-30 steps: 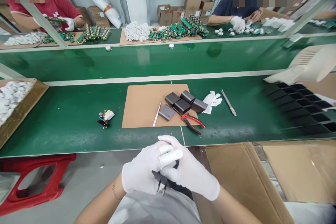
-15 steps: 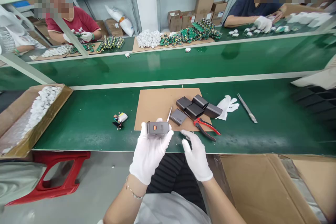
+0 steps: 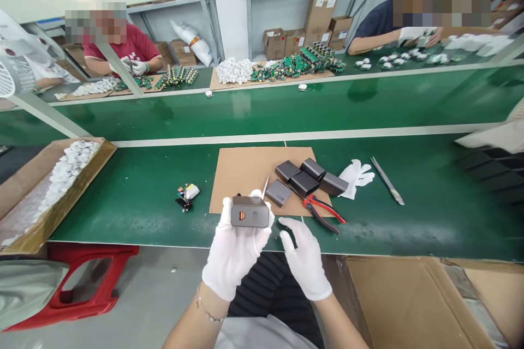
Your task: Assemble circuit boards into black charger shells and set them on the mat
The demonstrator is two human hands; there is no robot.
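My left hand [image 3: 237,248], in a white glove, holds a dark grey charger [image 3: 256,215] with its end face and an orange USB port turned towards me. Just right of it, my gloved right hand [image 3: 305,259] is empty, thumb and fingers apart, and touches nothing. Behind the charger a thin pointed pale thing [image 3: 266,184] sticks up; its lower part is hidden. Several dark grey casings [image 3: 303,182] lie on a cardboard sheet [image 3: 237,166]. Red and black pliers [image 3: 323,212] rest at the sheet's right edge.
A small circuit assembly [image 3: 188,193] lies left on the green bench [image 3: 143,191]. To the right are a spare white glove [image 3: 357,177] and metal tweezers [image 3: 387,180]. A box of white parts [image 3: 77,196] stands far left. Two co-workers sit opposite, behind piled circuit boards [image 3: 295,65].
My left hand has tipped the charger, so more of its top shows above the end face. My right hand has hardly moved. The whole view has shifted slightly as the head tilted up.
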